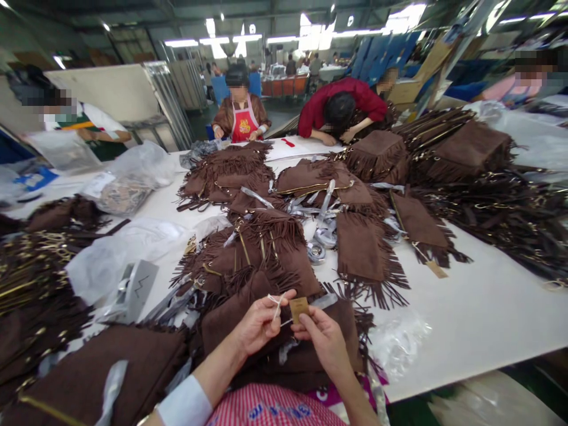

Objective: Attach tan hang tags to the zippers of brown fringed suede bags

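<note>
Pinching small tan tag (pixel 299 307) in right hand (pixel 326 337), lower centre of frame. Pressing thumb on its face at the lower right; can't see fingertips behind it. Leaving most of the printed face uncovered, turned to camera, roughly upright; can't read the print. Holding white string (pixel 277 303) in left hand (pixel 257 322), just left of the tag. Running it over bent fingers; can't tell whether wound around or laid across. Pointing left index finger toward the tag's upper left corner, very near; can't tell if touching. Seeing a short run of string between both hands, left of and below the tag; can't confirm where it ties on.

Working above brown fringed bag (pixel 226 319), lower centre, with more brown fringed bags (pixel 360 245) piled through mid-frame. Spotting another tan tag (pixel 437 270) at the lower end of a bag, mid right. Got clear plastic wrap (pixel 399 340) on white table (pixel 479 313), lower right; grey box-like object (pixel 137 290), lower left. Noting person in red apron (pixel 244 124) and person in dark red top (pixel 317 109), upper centre, both across the table.
</note>
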A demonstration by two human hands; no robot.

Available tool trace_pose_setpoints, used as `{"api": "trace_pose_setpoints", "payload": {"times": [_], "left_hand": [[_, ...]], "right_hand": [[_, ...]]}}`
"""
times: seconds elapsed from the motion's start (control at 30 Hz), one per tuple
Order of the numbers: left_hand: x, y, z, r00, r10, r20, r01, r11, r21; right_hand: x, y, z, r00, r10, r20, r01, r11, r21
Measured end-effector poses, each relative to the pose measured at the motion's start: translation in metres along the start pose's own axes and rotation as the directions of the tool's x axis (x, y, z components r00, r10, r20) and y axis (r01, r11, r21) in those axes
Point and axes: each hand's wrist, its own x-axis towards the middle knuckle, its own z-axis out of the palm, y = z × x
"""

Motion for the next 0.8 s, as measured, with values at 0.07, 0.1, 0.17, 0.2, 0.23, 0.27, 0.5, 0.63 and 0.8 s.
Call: {"api": "trace_pose_setpoints", "payload": {"times": [0.07, 0.1, 0.17, 0.2, 0.23, 0.27, 0.5, 0.63, 0.8], "left_hand": [[0.000, -0.001, -0.001, 1.000, 0.025, 0.002, -0.025, 0.999, 0.039], [-0.001, -0.001, -0.002, 0.999, 0.045, 0.003, -0.046, 0.996, 0.076], [-0.001, 0.001, 0.000, 0.996, 0.090, 0.007, -0.089, 0.966, 0.243], [-0.002, 0.003, 0.003, 0.992, 0.128, 0.015, -0.124, 0.917, 0.379], [-0.003, 0.005, 0.006, 0.983, 0.180, 0.036, -0.171, 0.829, 0.533], [-0.005, 0.010, 0.010, 0.967, 0.242, 0.073, -0.226, 0.697, 0.680], [-0.038, 0.092, 0.009, 0.872, 0.460, 0.170, -0.150, -0.081, 0.985], [-0.059, 0.107, -0.019, 0.759, 0.649, 0.040, 0.080, -0.154, 0.985], [-0.073, 0.018, -0.029, 0.903, 0.340, 0.262, -0.117, -0.394, 0.912]], "right_hand": [[0.000, -0.003, 0.003, 0.991, -0.132, 0.029, 0.135, 0.967, -0.214], [0.000, -0.006, 0.004, 0.978, -0.200, 0.064, 0.210, 0.928, -0.307], [-0.001, -0.010, 0.005, 0.938, -0.313, 0.147, 0.345, 0.820, -0.456], [-0.002, -0.012, 0.006, 0.919, -0.349, 0.185, 0.393, 0.766, -0.508], [-0.002, -0.014, 0.007, 0.905, -0.367, 0.217, 0.424, 0.726, -0.541], [-0.002, -0.015, 0.007, 0.898, -0.368, 0.240, 0.438, 0.707, -0.555], [0.007, -0.005, -0.008, 0.946, -0.232, 0.227, 0.320, 0.780, -0.538], [0.014, 0.008, -0.014, 0.950, -0.204, 0.237, 0.309, 0.733, -0.607], [0.007, 0.016, -0.019, 0.930, -0.292, 0.222, 0.364, 0.663, -0.654]]}}
